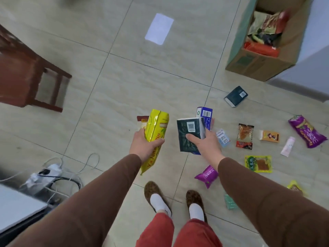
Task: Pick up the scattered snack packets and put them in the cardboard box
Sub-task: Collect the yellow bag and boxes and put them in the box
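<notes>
A person is standing on a pale tiled floor (124,82). A cardboard box (258,63), already holding packets, is sitting against the wall. Short of the box, snack packets (245,136) are lying scattered, and a wooden chair (26,82) is standing far across from it. The left hand (144,145) is gripping a yellow packet (154,132) reading "YaJun"; the right hand (206,143) is holding a dark barcoded pack (188,134).

Cardboard box (256,65) far ahead to your right, packets inside. Scattered snack packets (258,164) on floor (142,77) right of your feet. Chair (26,77) left.
</notes>
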### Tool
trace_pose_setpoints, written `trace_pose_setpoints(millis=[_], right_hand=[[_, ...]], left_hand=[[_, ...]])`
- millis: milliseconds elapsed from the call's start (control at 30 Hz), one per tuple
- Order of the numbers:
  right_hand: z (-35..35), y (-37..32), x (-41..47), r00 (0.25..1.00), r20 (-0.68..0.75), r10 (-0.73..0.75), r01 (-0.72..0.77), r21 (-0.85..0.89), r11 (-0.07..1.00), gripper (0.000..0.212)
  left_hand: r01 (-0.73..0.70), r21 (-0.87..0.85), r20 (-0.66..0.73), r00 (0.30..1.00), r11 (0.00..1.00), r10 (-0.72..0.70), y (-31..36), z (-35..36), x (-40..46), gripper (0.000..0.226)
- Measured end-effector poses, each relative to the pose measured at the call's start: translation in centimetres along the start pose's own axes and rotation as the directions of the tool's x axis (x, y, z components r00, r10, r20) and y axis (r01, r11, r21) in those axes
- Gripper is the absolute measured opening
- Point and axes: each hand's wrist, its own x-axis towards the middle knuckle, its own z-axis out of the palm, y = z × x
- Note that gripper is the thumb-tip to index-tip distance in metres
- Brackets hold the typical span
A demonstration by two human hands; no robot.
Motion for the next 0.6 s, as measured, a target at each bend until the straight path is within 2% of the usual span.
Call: trace_pose_setpoints(millis=[167,333,433,600], right_hand=[[0.8,-5.4,4.3,0.998,-0.057,-0.008,0.016,0.135,0.991,0.035],[-2.0,-9.9,10.0,0.984,-0.165,0.064,-0.03,0.202,0.979,0.039],[-4.0,-12.1,13.9,0.971,-0.214,0.11,-0.071,0.181,0.981,0.047],[-7.7,-16.3,19.9,0.947,-0.268,0.175,-0.109,0.244,0.964,0.061]], left_hand=[[-0.062,0.079,0.025,0.998,0.995,0.06,6.0,-4.3,7.1,0.075],[-0.12,0.102,0.109,0.988,0.988,0.108,14.4,-4.3,13.8,0.059],[-0.151,0.165,0.161,0.979,0.975,0.125,19.5,-3.7,18.0,0.063],[-0.216,0.246,0.23,0.96,0.945,0.16,27.7,-2.8,24.7,0.076]])
